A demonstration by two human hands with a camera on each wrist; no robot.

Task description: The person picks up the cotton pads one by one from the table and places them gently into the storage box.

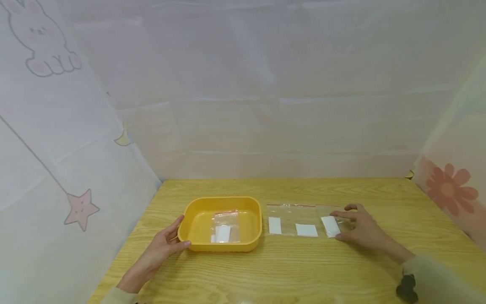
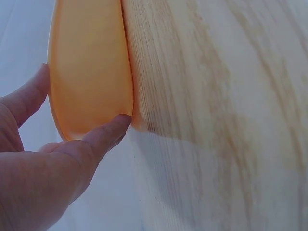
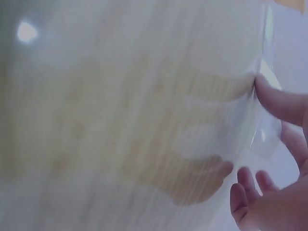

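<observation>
A yellow rectangular basin (image 1: pixel 239 247) stands left of centre on the table. My left hand (image 1: pixel 159 253) holds its near left corner, thumb at the near side and fingers along the left end; the left wrist view shows this grip on the basin (image 2: pixel 91 62). Inside lie clear zip bags (image 1: pixel 232 219) with white pieces in them, overlapping so their number is unclear. To the right, my right hand (image 1: pixel 362 230) holds the right edge of a clear zip bag (image 1: pixel 330 227) containing a white piece, between thumb and fingers. The same bag (image 3: pixel 263 144) appears partly in the right wrist view.
Between the basin and my right hand, more clear zip bags (image 1: pixel 290 215) with red-striped tops and white pieces lie flat in a row. The wooden table (image 1: pixel 288 274) runs back to a pale cloth backdrop (image 1: pixel 265 126). Printed cloth hangs at both sides.
</observation>
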